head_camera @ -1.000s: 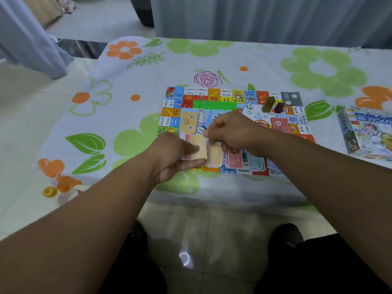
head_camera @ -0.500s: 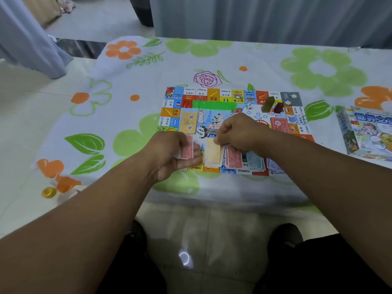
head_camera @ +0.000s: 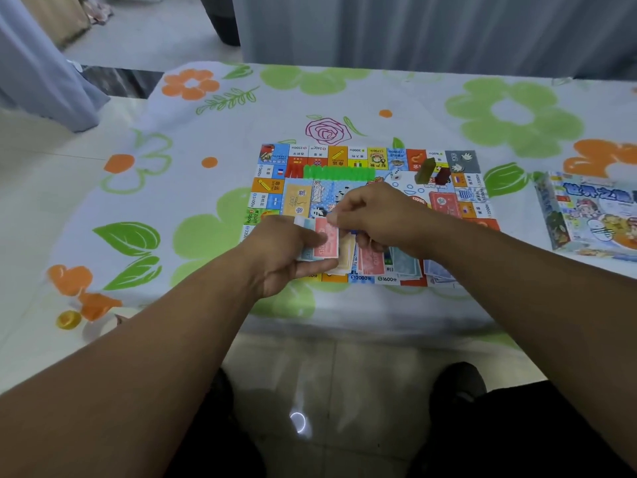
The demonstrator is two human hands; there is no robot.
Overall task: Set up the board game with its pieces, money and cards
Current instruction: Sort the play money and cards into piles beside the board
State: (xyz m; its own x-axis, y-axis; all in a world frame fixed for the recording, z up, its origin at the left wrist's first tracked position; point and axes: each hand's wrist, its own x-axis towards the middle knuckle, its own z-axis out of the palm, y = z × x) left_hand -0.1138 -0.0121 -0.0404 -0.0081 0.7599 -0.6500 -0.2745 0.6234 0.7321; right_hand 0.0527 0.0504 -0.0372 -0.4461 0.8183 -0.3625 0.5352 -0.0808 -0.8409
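The colourful game board (head_camera: 344, 158) lies on the flowered tablecloth. My left hand (head_camera: 282, 257) holds a small stack of paper money (head_camera: 325, 241) with a red note on top, over the board's near edge. My right hand (head_camera: 375, 215) pinches the top edge of that red note. Sorted money piles lie along the near edge: yellow (head_camera: 346, 255), red (head_camera: 372, 262), green-blue (head_camera: 405, 265) and blue (head_camera: 436, 270). A row of green houses (head_camera: 339, 173), a die (head_camera: 396, 173), and green (head_camera: 424, 170) and dark red (head_camera: 443, 175) pieces stand on the board.
The game box (head_camera: 593, 215) lies at the right on the table. A small yellow object (head_camera: 68, 319) sits at the table's near-left corner. Curtains hang behind the table. My legs and the tiled floor are below the table edge.
A yellow note left the stack in my left hand and went onto the yellow pile. A red note now tops the stack, and my right hand has come back to pinch it.
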